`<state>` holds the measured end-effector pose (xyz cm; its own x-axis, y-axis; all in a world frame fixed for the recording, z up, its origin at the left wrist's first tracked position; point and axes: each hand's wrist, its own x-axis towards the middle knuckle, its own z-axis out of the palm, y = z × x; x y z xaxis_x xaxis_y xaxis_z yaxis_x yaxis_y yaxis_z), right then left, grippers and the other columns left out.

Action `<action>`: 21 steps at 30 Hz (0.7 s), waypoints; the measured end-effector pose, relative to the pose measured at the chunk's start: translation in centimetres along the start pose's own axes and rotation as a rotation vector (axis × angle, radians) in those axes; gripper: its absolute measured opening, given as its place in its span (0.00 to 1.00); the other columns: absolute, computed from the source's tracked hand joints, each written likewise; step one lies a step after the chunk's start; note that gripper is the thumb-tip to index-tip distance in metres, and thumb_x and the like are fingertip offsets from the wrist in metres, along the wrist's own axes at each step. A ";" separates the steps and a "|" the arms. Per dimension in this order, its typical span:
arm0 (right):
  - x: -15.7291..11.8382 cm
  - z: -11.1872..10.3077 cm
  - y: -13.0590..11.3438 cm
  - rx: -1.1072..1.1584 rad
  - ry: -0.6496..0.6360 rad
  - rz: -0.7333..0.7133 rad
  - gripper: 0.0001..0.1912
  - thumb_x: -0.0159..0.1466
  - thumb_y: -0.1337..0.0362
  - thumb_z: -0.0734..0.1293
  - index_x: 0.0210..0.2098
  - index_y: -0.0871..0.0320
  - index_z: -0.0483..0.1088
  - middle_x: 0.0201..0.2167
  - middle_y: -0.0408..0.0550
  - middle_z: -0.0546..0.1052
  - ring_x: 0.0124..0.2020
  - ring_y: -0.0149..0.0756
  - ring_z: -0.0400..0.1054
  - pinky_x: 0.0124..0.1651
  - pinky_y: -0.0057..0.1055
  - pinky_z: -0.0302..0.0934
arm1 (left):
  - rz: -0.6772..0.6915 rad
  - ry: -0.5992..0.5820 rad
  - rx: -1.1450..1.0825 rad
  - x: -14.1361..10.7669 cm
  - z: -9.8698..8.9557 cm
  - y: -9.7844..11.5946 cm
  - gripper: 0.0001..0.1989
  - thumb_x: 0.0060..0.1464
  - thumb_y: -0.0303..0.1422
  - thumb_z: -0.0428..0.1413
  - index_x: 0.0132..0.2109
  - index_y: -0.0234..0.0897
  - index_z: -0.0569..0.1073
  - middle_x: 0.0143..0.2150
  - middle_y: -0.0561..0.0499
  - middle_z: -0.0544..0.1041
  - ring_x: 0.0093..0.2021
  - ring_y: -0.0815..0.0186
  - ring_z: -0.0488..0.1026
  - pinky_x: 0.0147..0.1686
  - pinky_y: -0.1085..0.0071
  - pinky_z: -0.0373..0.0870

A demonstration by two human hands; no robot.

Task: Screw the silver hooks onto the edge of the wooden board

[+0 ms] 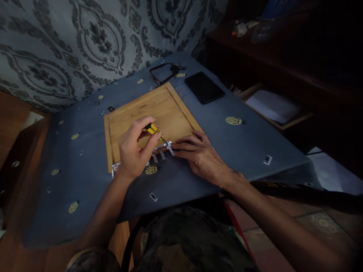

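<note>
A wooden board with a raised rim [170,109] lies flat on the blue patterned cloth. Along its near edge runs a metal strip with hooks [162,154], partly hidden behind my left hand [134,145]. That hand is closed round a yellow and black screwdriver [153,129], whose shaft points down and right to the strip's right end. My right hand [200,153] rests at the board's near right corner, its fingertips touching the right end of the metal strip. Whether those fingers pinch a small part is too small to tell.
A black phone [204,87] lies right of the board on the cloth [246,151]. Behind the board is a dark strap loop [163,75]. A small black item [111,108] sits at its far left corner. Dark furniture with an open drawer [272,105] stands at the right.
</note>
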<state>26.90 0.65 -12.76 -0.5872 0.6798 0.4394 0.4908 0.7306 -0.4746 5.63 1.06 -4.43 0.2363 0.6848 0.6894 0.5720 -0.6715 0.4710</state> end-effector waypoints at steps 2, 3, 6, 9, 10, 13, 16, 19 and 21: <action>0.0 -0.2 -0.1 0.002 -0.005 0.007 0.23 0.63 0.77 0.61 0.47 0.47 0.78 0.52 0.41 0.81 0.57 0.43 0.68 0.67 0.58 0.47 | 0.039 0.031 0.059 0.0 0.1 0.0 0.13 0.60 0.31 0.61 0.52 0.39 0.73 0.43 0.52 0.78 0.41 0.70 0.78 0.40 0.74 0.79; 0.0 -0.2 -0.1 0.004 -0.004 0.007 0.23 0.63 0.77 0.61 0.47 0.47 0.78 0.52 0.41 0.81 0.57 0.43 0.68 0.67 0.58 0.47 | 0.059 0.050 0.091 0.0 0.1 0.0 0.13 0.59 0.32 0.62 0.50 0.40 0.73 0.42 0.52 0.78 0.39 0.70 0.77 0.38 0.74 0.79; 0.1 -0.2 -0.1 0.016 -0.005 0.003 0.23 0.63 0.77 0.61 0.48 0.47 0.78 0.51 0.42 0.82 0.56 0.43 0.69 0.66 0.59 0.48 | 0.073 0.087 0.153 0.2 0.1 0.1 0.12 0.58 0.33 0.64 0.49 0.40 0.75 0.39 0.54 0.78 0.36 0.71 0.77 0.36 0.76 0.78; 0.1 -0.1 0.0 0.025 -0.005 0.007 0.24 0.63 0.77 0.61 0.48 0.46 0.78 0.51 0.42 0.82 0.56 0.43 0.69 0.66 0.59 0.48 | 0.070 0.092 0.156 0.2 0.1 0.3 0.14 0.58 0.31 0.64 0.51 0.40 0.75 0.41 0.55 0.79 0.37 0.71 0.78 0.38 0.76 0.79; 0.1 -0.1 0.0 0.027 -0.002 0.010 0.24 0.63 0.76 0.61 0.48 0.46 0.78 0.51 0.42 0.82 0.56 0.43 0.69 0.66 0.59 0.48 | 0.076 0.093 0.155 0.2 0.1 0.3 0.15 0.58 0.31 0.64 0.51 0.40 0.74 0.42 0.55 0.80 0.37 0.71 0.79 0.38 0.75 0.79; 0.0 -0.1 0.0 0.029 0.004 0.010 0.24 0.63 0.76 0.61 0.48 0.46 0.78 0.51 0.41 0.82 0.57 0.43 0.69 0.66 0.59 0.48 | 0.086 0.102 0.144 0.2 0.1 0.3 0.15 0.58 0.31 0.64 0.52 0.40 0.74 0.44 0.54 0.80 0.38 0.70 0.80 0.39 0.75 0.80; 0.0 -0.1 0.0 0.027 -0.002 -0.002 0.24 0.62 0.77 0.60 0.48 0.48 0.78 0.52 0.42 0.81 0.56 0.43 0.69 0.66 0.59 0.49 | 0.034 0.095 0.074 0.1 0.2 0.2 0.16 0.59 0.31 0.63 0.53 0.40 0.72 0.45 0.52 0.80 0.39 0.70 0.80 0.39 0.76 0.80; 0.1 -0.1 0.0 0.025 0.009 0.001 0.24 0.62 0.76 0.60 0.48 0.47 0.78 0.51 0.42 0.82 0.56 0.43 0.69 0.66 0.58 0.49 | -0.020 0.054 -0.016 0.1 0.1 0.3 0.16 0.60 0.30 0.62 0.54 0.39 0.71 0.44 0.51 0.80 0.40 0.69 0.81 0.42 0.74 0.81; 0.1 0.0 0.0 0.019 0.019 0.002 0.24 0.62 0.76 0.60 0.47 0.46 0.78 0.50 0.41 0.82 0.56 0.43 0.69 0.66 0.58 0.48 | -0.029 0.016 -0.054 0.2 -0.1 0.3 0.16 0.60 0.29 0.62 0.54 0.39 0.72 0.44 0.51 0.80 0.41 0.69 0.81 0.44 0.73 0.81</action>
<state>26.88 0.69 -12.74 -0.5736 0.6825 0.4529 0.4798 0.7281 -0.4896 5.77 1.01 -4.10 0.2073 0.7002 0.6832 0.5351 -0.6658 0.5199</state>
